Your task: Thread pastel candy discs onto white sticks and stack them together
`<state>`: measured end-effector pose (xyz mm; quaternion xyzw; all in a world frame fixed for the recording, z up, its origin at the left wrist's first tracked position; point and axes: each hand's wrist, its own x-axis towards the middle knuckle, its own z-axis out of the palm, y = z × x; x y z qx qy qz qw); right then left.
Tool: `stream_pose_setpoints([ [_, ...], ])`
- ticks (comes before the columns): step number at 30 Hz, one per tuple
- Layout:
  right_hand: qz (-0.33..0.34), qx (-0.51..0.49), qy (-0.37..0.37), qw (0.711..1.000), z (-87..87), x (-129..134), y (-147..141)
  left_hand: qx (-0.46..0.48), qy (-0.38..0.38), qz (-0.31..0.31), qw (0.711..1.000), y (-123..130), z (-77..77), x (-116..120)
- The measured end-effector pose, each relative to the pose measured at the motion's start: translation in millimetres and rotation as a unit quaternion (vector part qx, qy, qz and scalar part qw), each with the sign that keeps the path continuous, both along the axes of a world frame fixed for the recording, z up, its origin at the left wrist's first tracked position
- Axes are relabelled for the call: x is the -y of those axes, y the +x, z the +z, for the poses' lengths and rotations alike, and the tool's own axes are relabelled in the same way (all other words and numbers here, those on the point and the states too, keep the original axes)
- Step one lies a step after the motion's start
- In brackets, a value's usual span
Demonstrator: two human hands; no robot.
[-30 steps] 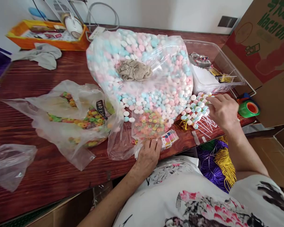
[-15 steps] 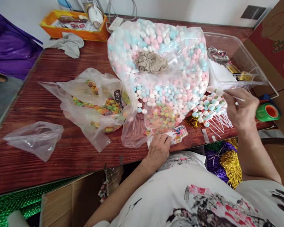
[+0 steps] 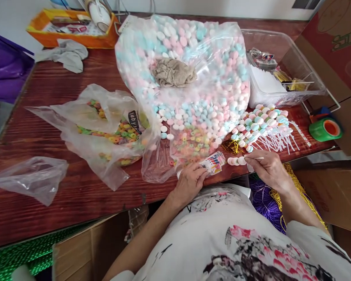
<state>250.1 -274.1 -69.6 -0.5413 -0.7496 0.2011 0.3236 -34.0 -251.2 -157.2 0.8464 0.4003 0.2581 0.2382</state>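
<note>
Closed on a candy skewer [image 3: 236, 160], my right hand [image 3: 267, 168] pinches its white stick near the table's front edge; pale round candies line its left end. My left hand [image 3: 190, 179] has its fingers on the small printed packets [image 3: 214, 163] at the edge. Beyond that hand, ring-shaped candies [image 3: 193, 142] show through clear plastic. A big clear bag [image 3: 222, 89] of pink, white and blue candies fills the middle. To its right lies a pile of candy skewers [image 3: 259, 124] with white sticks, and gold twist ties [image 3: 234, 146] are beside them.
A grey-brown cloth [image 3: 174, 72] rests on the big bag. Left of it is an open bag of colourful rings [image 3: 111, 134], then an empty clear bag [image 3: 35, 177]. An orange box [image 3: 41, 37] stands at back left, a clear bin [image 3: 283, 43] at back right, green tape [image 3: 324, 130] at right.
My right hand has come down and left from beside the skewer pile, and the skewer in it now shows beside the packets. My left hand stays at the packets. The view has shifted slightly.
</note>
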Motion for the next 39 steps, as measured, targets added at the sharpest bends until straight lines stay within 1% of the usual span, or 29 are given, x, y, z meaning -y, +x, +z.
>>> stream_pose_setpoints([
  [2,0.020,0.024,0.001,1.000,0.7,-2,-1,-0.011,-0.011,0.000,1.000,0,1.8,0],
  [4,0.038,0.044,0.002,0.998,2.4,-3,-4,-0.006,-0.004,0.014,1.000,1,1.0,-1],
  [7,0.053,0.055,0.014,0.997,3.9,-6,-11,0.051,0.016,0.043,0.998,2,-2.8,-3],
  [9,0.060,0.039,0.019,0.997,5.0,-7,-14,0.084,0.017,0.069,0.994,1,-4.2,-3],
  [10,0.059,0.029,0.015,0.998,5.9,-8,-15,0.085,0.016,0.080,0.993,1,-4.0,-3],
  [12,0.049,0.015,-0.006,0.999,7.9,-8,-13,0.043,0.017,0.084,0.995,2,-1.7,-1],
  [14,0.036,0.006,-0.031,0.999,9.7,-9,-10,-0.043,0.036,0.075,0.996,7,2.0,3],
  [16,0.029,0.000,-0.052,0.998,10.7,-8,-8,-0.130,0.065,0.070,0.987,14,5.1,6],
  [18,0.023,0.001,-0.065,0.998,10.6,-7,-9,-0.175,0.090,0.074,0.978,20,5.5,7],
  [20,0.016,0.008,-0.071,0.997,9.8,-5,-10,-0.163,0.098,0.075,0.979,21,2.8,5],
  [23,0.014,0.008,-0.069,0.997,8.0,-2,-9,-0.077,0.093,0.084,0.989,15,-4.4,-1],
  [25,0.008,0.002,-0.068,0.998,7.2,-1,-8,-0.041,0.104,0.087,0.990,11,-8.3,-2],
  [27,0.005,-0.003,-0.068,0.998,6.8,-1,-7,-0.046,0.130,0.070,0.988,10,-9.6,2],
  [29,0.010,-0.002,-0.067,0.998,6.8,-2,-9,-0.083,0.156,0.057,0.983,13,-7.7,7],
  [32,0.025,0.007,-0.054,0.998,6.2,-3,-14,-0.156,0.178,0.062,0.970,19,-1.0,14],
  [34,0.033,0.015,-0.045,0.998,5.6,-3,-17,-0.178,0.180,0.070,0.965,22,3.1,14],
  [36,0.038,0.025,-0.036,0.998,5.2,-1,-17,-0.163,0.163,0.075,0.970,22,4.5,11],
  [39,0.045,0.032,-0.021,0.998,5.8,2,-15,-0.075,0.110,0.073,0.988,19,-0.1,3],
])
